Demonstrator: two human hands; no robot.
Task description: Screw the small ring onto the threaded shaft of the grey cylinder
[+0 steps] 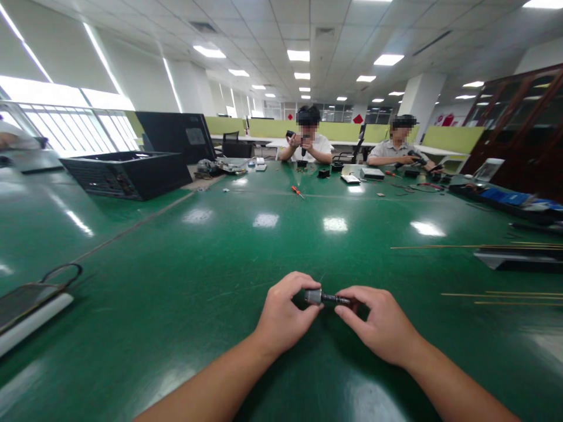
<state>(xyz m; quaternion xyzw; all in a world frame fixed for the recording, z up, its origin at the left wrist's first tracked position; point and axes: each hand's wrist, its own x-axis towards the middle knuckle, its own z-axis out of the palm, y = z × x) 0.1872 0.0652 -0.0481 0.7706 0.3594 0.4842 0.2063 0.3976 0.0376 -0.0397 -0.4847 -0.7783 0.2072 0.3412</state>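
Observation:
Between my hands is a small metal part with a thick grey cylindrical head and a thin dark shaft, perhaps a drill chuck with a bit. It lies roughly level above the green tabletop. The thumb and fingers of my left hand pinch the grey head. My right hand grips the far right end of the shaft between thumb and forefinger. The fingertips hide some of both ends.
An orange screwdriver lies farther back. Left stand a black computer case and a flat device with a cable. Thin brass-coloured rods lie right, near a dark tray. Two people work across the table among small parts.

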